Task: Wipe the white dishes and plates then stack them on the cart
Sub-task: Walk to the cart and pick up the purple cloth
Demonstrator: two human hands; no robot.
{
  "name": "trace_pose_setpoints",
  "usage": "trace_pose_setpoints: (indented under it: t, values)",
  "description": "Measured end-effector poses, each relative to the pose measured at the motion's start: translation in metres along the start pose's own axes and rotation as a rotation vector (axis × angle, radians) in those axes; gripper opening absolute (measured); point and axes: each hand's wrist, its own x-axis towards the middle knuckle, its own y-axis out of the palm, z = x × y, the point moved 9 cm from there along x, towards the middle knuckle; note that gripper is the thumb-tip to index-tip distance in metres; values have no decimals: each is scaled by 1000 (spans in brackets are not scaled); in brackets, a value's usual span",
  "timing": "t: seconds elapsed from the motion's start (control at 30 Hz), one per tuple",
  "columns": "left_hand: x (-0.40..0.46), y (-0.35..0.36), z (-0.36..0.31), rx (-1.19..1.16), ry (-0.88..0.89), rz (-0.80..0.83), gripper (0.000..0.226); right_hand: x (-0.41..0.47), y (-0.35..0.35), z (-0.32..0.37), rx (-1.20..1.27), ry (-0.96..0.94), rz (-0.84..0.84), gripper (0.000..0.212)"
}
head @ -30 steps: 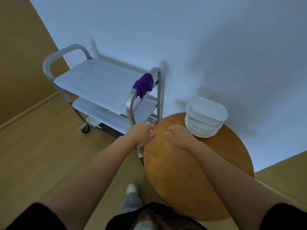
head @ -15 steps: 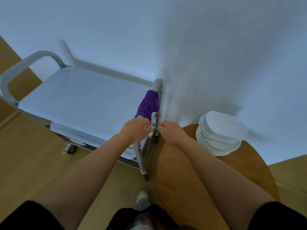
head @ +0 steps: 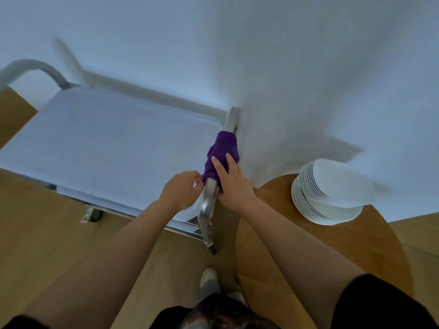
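A purple cloth hangs over the near handle of a steel cart with a white top shelf. My right hand lies on the cloth, fingers over its top and thumb under its right side. My left hand is curled at the cloth's lower left edge, fingertips touching it beside the handle bar. A stack of white plates stands on the far part of the round wooden table to the right.
A white wall runs behind the cart and the table. The cart's handle post and a castor stand just left of the table edge. My shoe is on the wooden floor below.
I have stepped closer to the cart. Both hands moved forward from above the table edge to the purple cloth on the handle, and the right hand now covers it.
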Motion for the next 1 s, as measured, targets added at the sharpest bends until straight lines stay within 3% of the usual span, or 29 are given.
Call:
trace_pose_setpoints:
  t: [0.2, 0.33, 0.4, 0.53, 0.63, 0.7, 0.83, 1.0]
  values:
    - [9, -4, 2, -33, -3, -17, 33, 9, -18, -2, 38, -3, -195, 55]
    - [12, -6, -3, -110, 3, -47, 58, 8, -47, -4, 202, 11, -350, 35]
    - [12, -13, -17, -115, 87, -110, 74, 4, -69, -10, 354, 69, -443, 33]
    - [17, -13, -64, 13, 268, -127, 99, -15, -101, -21, 494, 82, -418, 33]
    - [19, 0, -103, -45, 345, -81, 67, -44, -108, -47, 504, 109, -372, 32]
    - [13, 17, -131, -59, 420, -1, 48, -72, -103, -80, 522, 232, -386, 33]
    - [0, 69, -177, 130, 495, 197, 29, -135, -80, -140, 511, 459, -378, 35]
    - [-31, 142, -232, 99, 501, 479, 22, -208, -44, -194, 605, 537, -249, 26]
